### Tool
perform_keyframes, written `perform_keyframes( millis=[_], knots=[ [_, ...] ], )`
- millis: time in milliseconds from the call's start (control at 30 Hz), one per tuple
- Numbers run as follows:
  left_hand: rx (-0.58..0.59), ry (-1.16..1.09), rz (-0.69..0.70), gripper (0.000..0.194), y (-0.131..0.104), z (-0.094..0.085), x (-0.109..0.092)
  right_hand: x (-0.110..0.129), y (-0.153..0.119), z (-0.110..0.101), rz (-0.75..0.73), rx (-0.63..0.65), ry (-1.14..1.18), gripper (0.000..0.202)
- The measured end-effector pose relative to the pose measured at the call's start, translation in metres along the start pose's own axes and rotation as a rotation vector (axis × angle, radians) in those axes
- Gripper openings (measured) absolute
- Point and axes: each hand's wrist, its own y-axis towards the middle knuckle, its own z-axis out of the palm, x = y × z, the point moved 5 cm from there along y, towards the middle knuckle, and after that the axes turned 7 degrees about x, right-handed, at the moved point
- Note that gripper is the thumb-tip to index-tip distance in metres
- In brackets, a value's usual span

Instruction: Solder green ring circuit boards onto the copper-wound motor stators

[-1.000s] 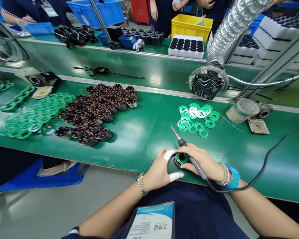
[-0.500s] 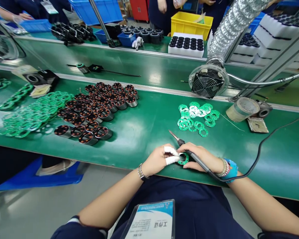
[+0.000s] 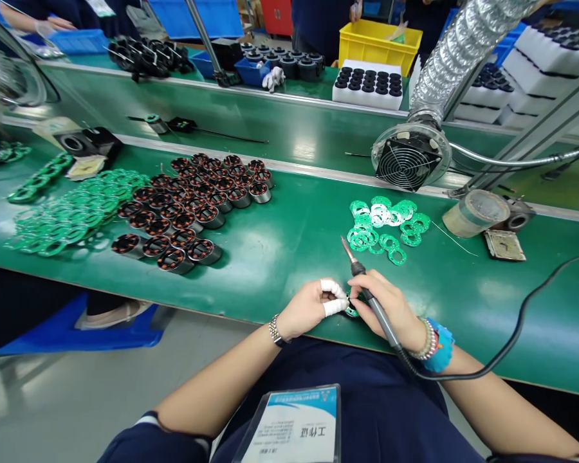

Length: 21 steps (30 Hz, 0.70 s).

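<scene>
1. At the near edge of the bench (image 3: 270, 257), both hands meet over one small green ring board (image 3: 351, 311), which sits between their fingertips, mostly hidden.
2. Left hand (image 3: 309, 307): thumb and taped fingers (image 3: 332, 307) are pinched together on the board's left edge. Keep that pinch light and at the rim, so the pads stay bare.
3. Right hand (image 3: 390, 305): curled closed around the iron (image 3: 369, 292), held like a pen, its tip pointing up and away towards the loose boards (image 3: 383, 225). The free fingertips touch the board's right side.
4. Whether a motor core sits under the board cannot be told; the hands cover it.
5. My judgement: seat the board flat and square before the tip comes near, then steady the right wrist on the bench.
6. Keep the cord (image 3: 511, 334) trailing right, off the work, so it cannot tug the iron.
7. Hold the hot tip away from the taped fingers while the board is being turned.
8. Work facing the fan (image 3: 408, 162) so fumes are drawn off; the motor cores (image 3: 193, 206) stand well apart, left.
</scene>
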Motion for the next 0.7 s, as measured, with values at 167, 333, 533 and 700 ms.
perform_keyframes(
  millis=[167, 333, 533, 700],
  knots=[
    [-0.02, -0.029, 0.006, 0.026, -0.002, -0.001, 0.001, 0.002, -0.007, 0.014, -0.02, -0.11, -0.104, 0.03],
    [-0.023, -0.067, 0.0, 0.025, -0.003, -0.003, 0.002, 0.002, -0.02, 0.013, -0.024, -0.131, -0.162, 0.033],
    [-0.008, -0.075, -0.065, 0.021, -0.001, -0.005, 0.003, -0.006, -0.032, 0.003, 0.05, -0.05, -0.104, 0.036],
    [0.013, -0.068, -0.06, 0.021, -0.001, -0.005, 0.003, -0.007, -0.031, 0.003, 0.034, -0.053, -0.096, 0.036]
  ],
)
